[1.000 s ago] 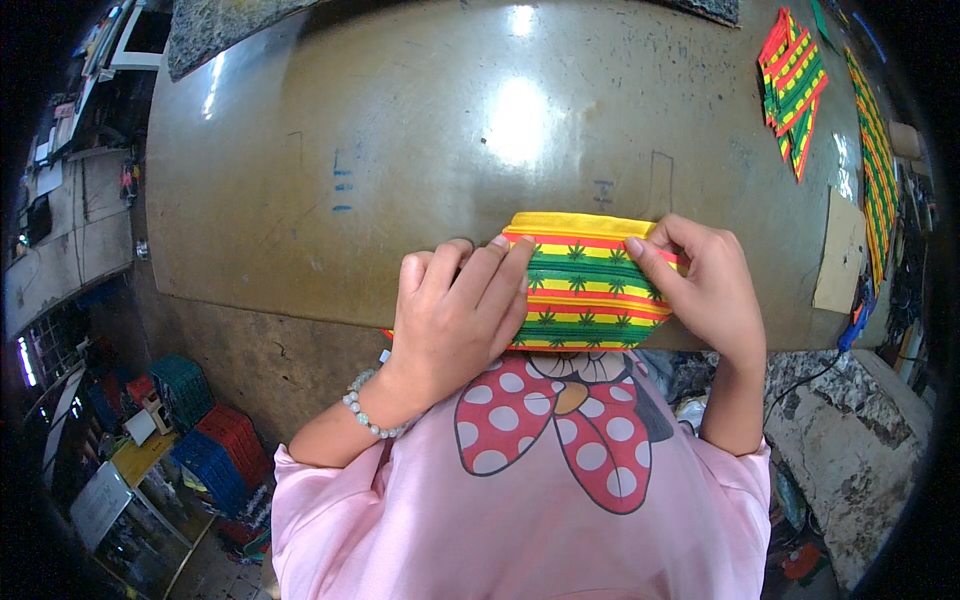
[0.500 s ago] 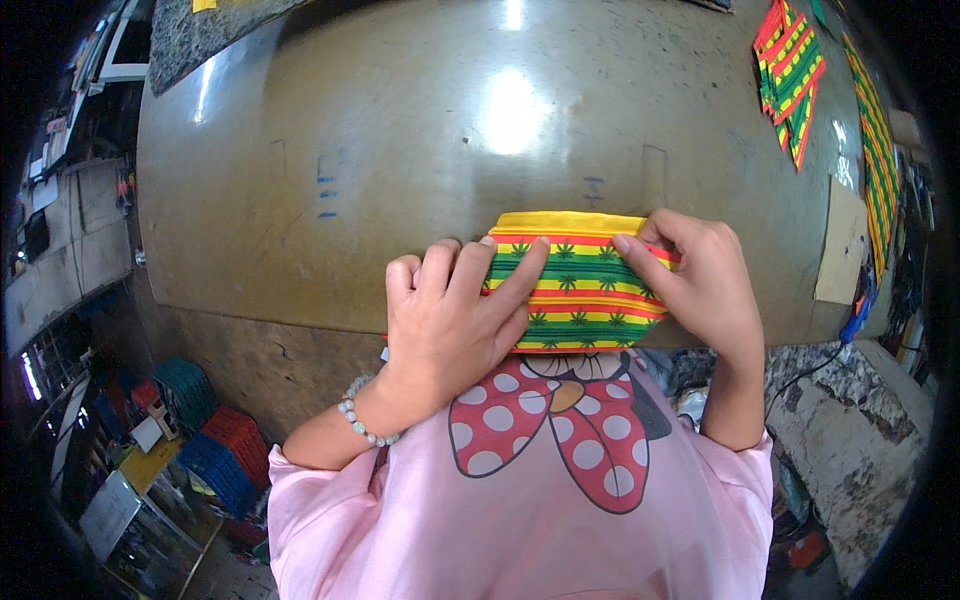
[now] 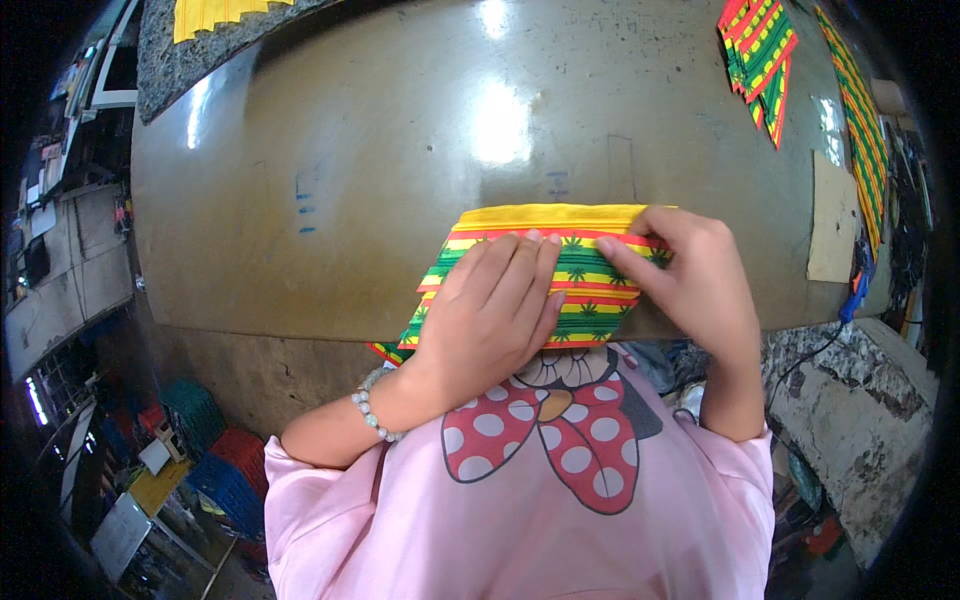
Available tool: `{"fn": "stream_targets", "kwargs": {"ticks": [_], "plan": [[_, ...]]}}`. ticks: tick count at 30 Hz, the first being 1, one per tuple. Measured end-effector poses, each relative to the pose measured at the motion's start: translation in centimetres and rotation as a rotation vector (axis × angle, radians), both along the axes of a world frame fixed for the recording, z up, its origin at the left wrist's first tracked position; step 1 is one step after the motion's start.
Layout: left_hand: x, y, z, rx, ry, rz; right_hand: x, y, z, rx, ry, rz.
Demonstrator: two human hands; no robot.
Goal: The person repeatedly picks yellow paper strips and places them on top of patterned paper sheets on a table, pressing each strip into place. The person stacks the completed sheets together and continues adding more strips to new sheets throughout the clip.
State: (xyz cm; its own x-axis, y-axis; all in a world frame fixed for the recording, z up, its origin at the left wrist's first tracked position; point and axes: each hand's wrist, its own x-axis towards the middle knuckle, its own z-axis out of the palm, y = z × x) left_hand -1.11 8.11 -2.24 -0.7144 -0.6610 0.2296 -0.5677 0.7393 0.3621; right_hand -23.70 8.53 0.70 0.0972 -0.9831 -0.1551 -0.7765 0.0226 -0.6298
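A striped fabric piece (image 3: 592,310) in red, yellow and green with a leaf print lies at the near edge of the table, folded or stacked in bands. Along its far side runs a plain yellow strip (image 3: 545,217). My left hand (image 3: 490,310) rests flat on the fabric's left half, its fingers stretched out and pointing away from me. At the right end, my right hand (image 3: 695,275) pinches the fabric's far corner between thumb and fingers. The curled right fingers hide part of that corner.
More striped fabric pieces (image 3: 762,55) lie at the far right, beside a long striped strip (image 3: 858,130). A tan card (image 3: 832,215) sits at the right table edge. Yellow cloth pieces (image 3: 215,14) rest on a grey slab (image 3: 165,75) at the far left.
My left hand has gone from bent, spread fingers to lying flatter with fingers together. More of the fabric's left side shows now. The right hand keeps its pinch at the right corner.
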Motion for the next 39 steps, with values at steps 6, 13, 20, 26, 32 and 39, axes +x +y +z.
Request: {"fn": "stream_targets", "kwargs": {"ticks": [6,13,20,26,32,39], "plan": [[-0.1,-0.2,-0.3,-0.025,0.002,0.012,-1.3,0.1,-0.1,0.145,-0.113,-0.081],[-0.3,-0.3,-0.2,-0.035,-0.024,0.025,-1.1,-0.2,-0.1,0.116,-0.042,-0.044],[-1.1,-0.3,0.7,-0.027,-0.158,0.027,-0.8,0.0,-0.4,0.084,-0.022,-0.058],[-3.4,0.0,-0.3,-0.115,-0.031,-0.077,0.0,0.8,-0.5,-0.061,0.118,-0.072],[-3.3,-0.1,-0.6,-0.132,-0.045,-0.099,-1.7,2.0,-0.2,0.093,-0.171,-0.284],[-3.4,-0.4,-0.6,-0.047,-0.023,-0.089,-2.1,2.1,-0.9,0.044,-0.145,-0.248]]}}
